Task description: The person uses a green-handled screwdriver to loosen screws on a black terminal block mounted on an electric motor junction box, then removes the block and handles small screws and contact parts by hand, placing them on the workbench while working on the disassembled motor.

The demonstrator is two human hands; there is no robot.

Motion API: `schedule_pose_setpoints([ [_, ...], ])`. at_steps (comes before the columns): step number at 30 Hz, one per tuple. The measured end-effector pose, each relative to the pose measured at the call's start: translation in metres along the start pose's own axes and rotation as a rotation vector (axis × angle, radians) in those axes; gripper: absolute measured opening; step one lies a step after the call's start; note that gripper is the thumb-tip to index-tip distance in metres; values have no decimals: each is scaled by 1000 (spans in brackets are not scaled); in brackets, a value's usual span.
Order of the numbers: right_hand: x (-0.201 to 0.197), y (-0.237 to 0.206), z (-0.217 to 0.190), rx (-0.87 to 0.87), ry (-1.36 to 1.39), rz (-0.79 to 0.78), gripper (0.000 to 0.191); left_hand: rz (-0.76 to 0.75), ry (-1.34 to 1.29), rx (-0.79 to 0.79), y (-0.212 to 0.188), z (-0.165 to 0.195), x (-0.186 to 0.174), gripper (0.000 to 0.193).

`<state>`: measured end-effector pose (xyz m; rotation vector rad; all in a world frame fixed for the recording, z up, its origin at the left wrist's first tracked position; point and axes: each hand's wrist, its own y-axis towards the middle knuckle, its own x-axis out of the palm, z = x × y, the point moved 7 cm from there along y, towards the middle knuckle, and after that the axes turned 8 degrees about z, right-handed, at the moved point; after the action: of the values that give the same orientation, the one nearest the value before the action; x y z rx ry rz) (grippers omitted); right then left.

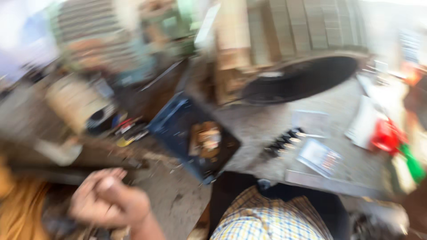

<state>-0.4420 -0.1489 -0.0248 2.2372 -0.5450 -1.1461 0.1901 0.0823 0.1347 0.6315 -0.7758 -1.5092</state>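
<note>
Across blurred, perhaps concrete workbench [267, 124]: clutter

Up and well to the right of the hand [109, 202], a small flat clear packet [319, 157] with pale printed contents lies on the grey bench [267, 124]. Farther right lies a red wrapper [386, 137], blurred, touching a green one [413, 164].

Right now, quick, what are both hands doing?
Left hand: fingers curled loosely; the picture is too blurred to tell if it holds anything.
Right hand: not in view.
</note>
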Motion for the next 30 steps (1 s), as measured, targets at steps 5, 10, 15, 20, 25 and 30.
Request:
schedule_pose_setpoints([
  [5,-38,13,-8,-92,2,200,15,-74,235,48,-21,-36,-4,47],
  [10,-57,18,-28,-20,-25,190,10,-94,389,28,-40,-79,-2,49],
  [15,-60,5,-64,-98,-57,172,8,-578,-82,235,-90,7,54,16],
  [20,-47,-12,-86,-7,173,123,9,-979,-599,414,-167,123,115,27],
  [25,-31,-10,-82,119,209,-14,7,-1255,-396,415,-205,141,154,30],
  [30,-25,0,-77,151,313,-19,16,-1250,-321,423,-213,139,163,26],
])
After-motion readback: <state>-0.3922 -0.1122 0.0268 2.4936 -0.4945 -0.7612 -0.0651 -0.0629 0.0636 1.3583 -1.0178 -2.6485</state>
